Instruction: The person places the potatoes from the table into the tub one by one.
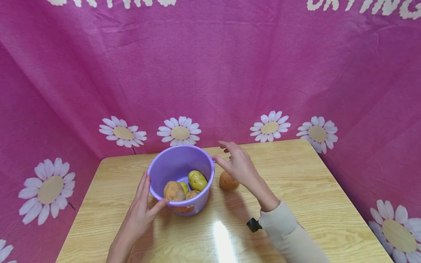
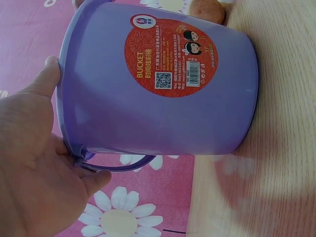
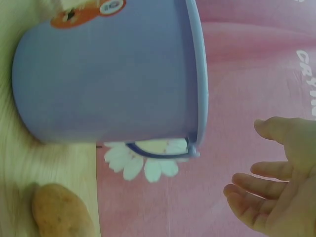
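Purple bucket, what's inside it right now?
Visible in the bucket: a brown potato, a greenish potato, and parts of a yellowish potato and a second brown potato. Anything beneath them is covered.

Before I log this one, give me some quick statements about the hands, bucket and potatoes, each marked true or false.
1. The left hand touches the purple bucket. True.
2. The right hand is gripping a potato. False: the right wrist view shows it holding nothing.
3. A brown potato and a greenish potato lie inside the bucket. True.
4. The bucket is tipped onto its side. False: it stands upright on the wooden table.
5. A red label on the bucket's outside reads BUCKET. True.
6. Every potato in view is in the bucket. False: an outside potato rests on the table.
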`<state>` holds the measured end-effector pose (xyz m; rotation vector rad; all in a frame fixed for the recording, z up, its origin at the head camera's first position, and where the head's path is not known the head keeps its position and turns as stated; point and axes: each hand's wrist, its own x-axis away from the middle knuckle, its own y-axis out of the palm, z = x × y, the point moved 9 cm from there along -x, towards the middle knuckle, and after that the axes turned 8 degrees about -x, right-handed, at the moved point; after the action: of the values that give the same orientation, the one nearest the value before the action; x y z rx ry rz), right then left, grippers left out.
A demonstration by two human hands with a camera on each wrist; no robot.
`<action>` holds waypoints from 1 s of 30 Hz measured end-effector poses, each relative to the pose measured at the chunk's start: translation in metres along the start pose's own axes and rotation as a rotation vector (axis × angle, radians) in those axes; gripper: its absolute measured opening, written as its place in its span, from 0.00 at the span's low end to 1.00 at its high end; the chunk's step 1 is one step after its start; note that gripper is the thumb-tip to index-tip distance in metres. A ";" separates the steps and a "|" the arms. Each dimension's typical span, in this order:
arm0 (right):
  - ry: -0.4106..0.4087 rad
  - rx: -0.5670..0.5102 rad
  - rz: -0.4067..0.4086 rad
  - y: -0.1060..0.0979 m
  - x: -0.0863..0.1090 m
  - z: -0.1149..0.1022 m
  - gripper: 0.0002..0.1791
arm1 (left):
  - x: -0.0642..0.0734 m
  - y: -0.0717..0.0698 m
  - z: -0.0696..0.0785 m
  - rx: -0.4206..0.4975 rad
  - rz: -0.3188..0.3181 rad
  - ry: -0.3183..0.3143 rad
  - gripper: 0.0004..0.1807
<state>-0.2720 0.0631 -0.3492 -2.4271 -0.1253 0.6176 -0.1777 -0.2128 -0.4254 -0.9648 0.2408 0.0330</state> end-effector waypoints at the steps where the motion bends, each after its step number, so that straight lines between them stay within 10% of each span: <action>1: 0.002 0.004 0.003 -0.002 0.000 0.003 0.30 | 0.000 0.000 0.000 -0.001 0.000 -0.001 0.51; 30: 0.059 0.036 0.014 -0.036 0.012 0.058 0.32 | 0.001 0.000 0.000 -0.001 -0.003 -0.009 0.51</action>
<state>-0.2862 0.1268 -0.3727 -2.4105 -0.0720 0.5498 -0.1773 -0.2130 -0.4262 -0.9662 0.2312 0.0345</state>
